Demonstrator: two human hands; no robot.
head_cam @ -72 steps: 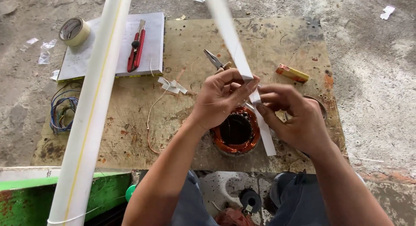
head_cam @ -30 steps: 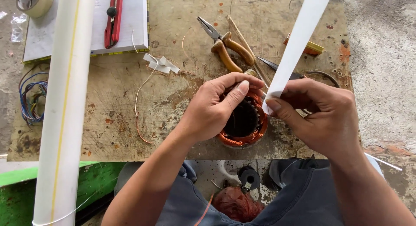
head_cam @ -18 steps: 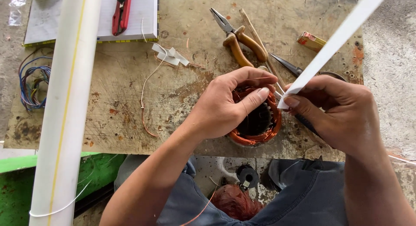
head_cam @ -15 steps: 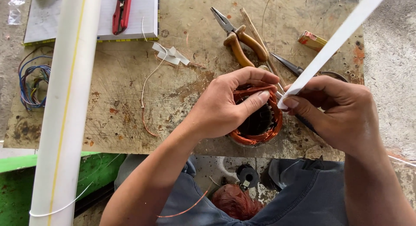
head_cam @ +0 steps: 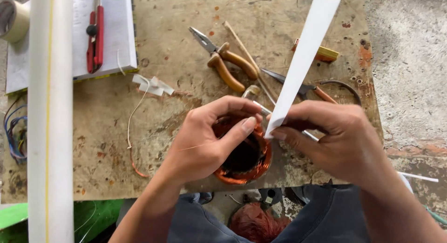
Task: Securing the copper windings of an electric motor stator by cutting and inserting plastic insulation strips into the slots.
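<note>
Strip (head_cam: 302, 57) now steeper, over copper stator (head_cam: 244, 161).

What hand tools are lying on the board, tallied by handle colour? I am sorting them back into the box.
Red handles: 1, the red cutters on the white sheet.
Tan handles: 1, the pliers.
Orange handle: 1, the thin tool behind the white strip.
Total: 3

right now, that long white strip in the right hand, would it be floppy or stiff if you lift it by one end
Probably fairly stiff: the white strip runs straight up out of frame from the right hand without sagging. It looks thin and flat, so likely light and able to bend. Its smooth face might slip in a loose pinch. The left hand steadies the copper-wound ring.
</note>
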